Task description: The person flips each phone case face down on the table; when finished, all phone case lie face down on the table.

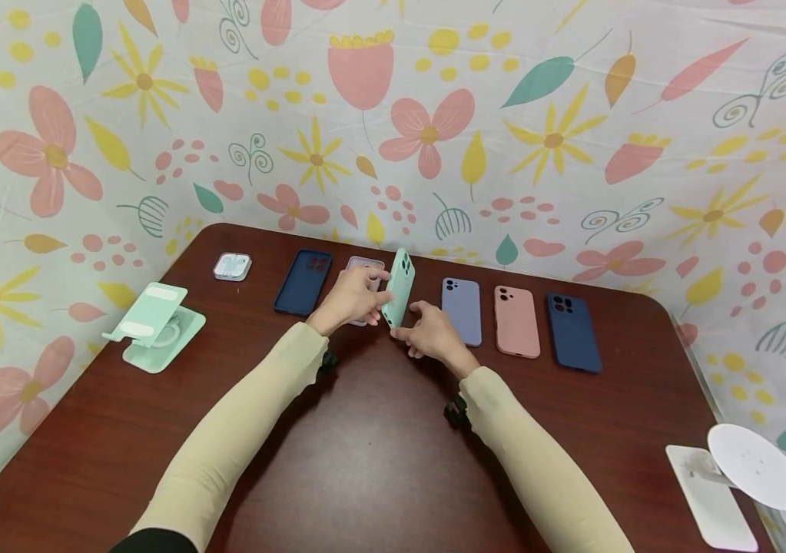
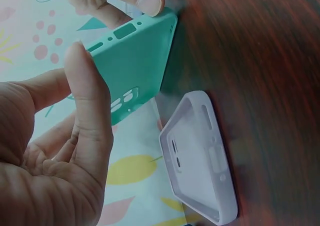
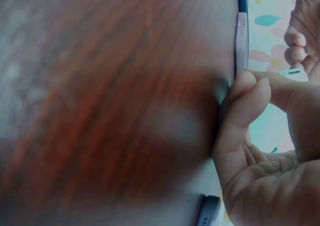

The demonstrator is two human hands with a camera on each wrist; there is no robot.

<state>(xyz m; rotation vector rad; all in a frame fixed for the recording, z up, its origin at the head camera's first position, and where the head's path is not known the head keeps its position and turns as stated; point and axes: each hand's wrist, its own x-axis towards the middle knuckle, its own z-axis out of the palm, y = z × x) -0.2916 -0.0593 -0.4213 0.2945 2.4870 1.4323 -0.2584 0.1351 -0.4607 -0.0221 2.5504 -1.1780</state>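
Note:
A mint green phone case is tilted up on its edge over the table, its hollow inside and port cutouts facing the left wrist view. My left hand grips one long side between thumb and fingers. At the case's lower corner my right hand pinches with thumb and index finger. In the left wrist view the right thumb presses near the corner. Just under my left hand lies a pale lilac case, hollow side up and partly hidden in the head view.
Left of the hands are a navy case, boxed white earphones and a mint folding stand. To the right lie a lavender-blue case, a pink case and a dark blue case. A white stand occupies the right front.

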